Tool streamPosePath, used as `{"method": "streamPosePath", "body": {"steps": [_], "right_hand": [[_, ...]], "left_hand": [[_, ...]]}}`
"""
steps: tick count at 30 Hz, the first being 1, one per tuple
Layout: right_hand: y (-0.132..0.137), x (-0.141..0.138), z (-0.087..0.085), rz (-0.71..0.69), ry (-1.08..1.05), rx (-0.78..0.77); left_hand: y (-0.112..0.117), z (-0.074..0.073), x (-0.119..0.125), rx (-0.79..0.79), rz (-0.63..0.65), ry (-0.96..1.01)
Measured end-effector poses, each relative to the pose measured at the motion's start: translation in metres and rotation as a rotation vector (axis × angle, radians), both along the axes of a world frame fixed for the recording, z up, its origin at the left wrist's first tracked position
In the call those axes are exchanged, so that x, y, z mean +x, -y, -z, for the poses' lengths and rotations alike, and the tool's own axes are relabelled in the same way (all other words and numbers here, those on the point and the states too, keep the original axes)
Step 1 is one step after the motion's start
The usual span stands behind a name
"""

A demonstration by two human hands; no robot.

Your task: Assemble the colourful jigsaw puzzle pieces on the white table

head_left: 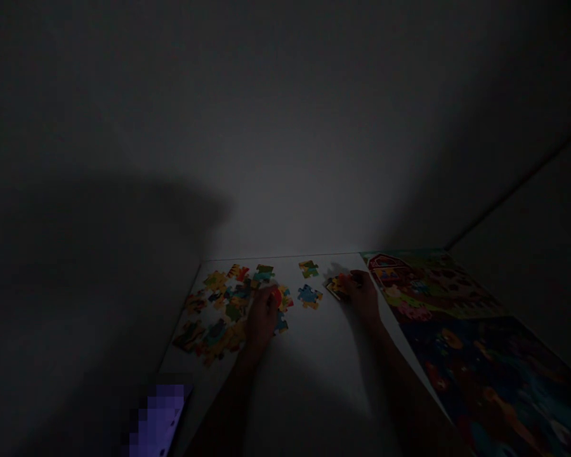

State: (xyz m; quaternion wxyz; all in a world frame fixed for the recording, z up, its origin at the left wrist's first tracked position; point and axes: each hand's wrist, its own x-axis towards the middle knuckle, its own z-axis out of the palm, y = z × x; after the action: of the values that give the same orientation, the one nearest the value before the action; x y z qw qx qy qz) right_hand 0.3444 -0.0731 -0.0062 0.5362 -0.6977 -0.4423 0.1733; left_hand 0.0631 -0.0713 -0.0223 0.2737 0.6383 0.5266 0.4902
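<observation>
Beside the pile of loose jigsaw puzzle pieces [216,333], my left hand [261,320] is closed, with a small red patch showing at its fingertips. The dim light hides what exactly it grips. My right hand [364,298] has its fingers pinched on a dark and yellow puzzle piece [334,287], low over the white table. Between my hands lie a blue puzzle piece [309,296] and, farther back, a green and yellow puzzle piece [308,269]. The two are apart from each other.
A white tabletop [314,368] meets a pale wall [285,158] at the back. Along the right side lie a farm picture [423,285] and a dark blue picture with colourful figures [485,374]. At the lower left is a pixelated purple screen [159,419]. The scene is very dark.
</observation>
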Motion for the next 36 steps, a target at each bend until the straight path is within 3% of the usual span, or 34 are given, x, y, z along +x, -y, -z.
{"method": "streamPosePath", "body": {"steps": [6, 12, 15, 18, 22, 27, 36], "right_hand": [[-0.003, 0.0, 0.005, -0.028, 0.128, 0.075], [0.004, -0.006, -0.011, -0.084, 0.33, 0.056], [0.005, -0.022, -0.02, -0.159, 0.426, 0.08], [-0.009, -0.054, -0.023, -0.323, 0.425, 0.069], [-0.049, -0.11, -0.015, -0.569, 0.374, -0.089], [-0.088, -0.159, 0.005, -0.606, 0.536, -0.239], [-0.099, -0.152, 0.026, -0.605, 0.624, -0.206]], "left_hand": [[0.004, 0.002, 0.003, 0.085, 0.04, -0.317], [0.004, 0.007, 0.006, 0.13, 0.056, -0.493], [0.004, 0.003, 0.008, 0.133, 0.054, -0.516], [0.005, -0.003, 0.008, 0.121, 0.081, -0.518], [0.007, -0.007, 0.008, 0.121, 0.161, -0.492], [0.009, -0.007, 0.008, 0.129, 0.239, -0.456], [0.007, -0.002, 0.009, 0.081, 0.235, -0.481]]}}
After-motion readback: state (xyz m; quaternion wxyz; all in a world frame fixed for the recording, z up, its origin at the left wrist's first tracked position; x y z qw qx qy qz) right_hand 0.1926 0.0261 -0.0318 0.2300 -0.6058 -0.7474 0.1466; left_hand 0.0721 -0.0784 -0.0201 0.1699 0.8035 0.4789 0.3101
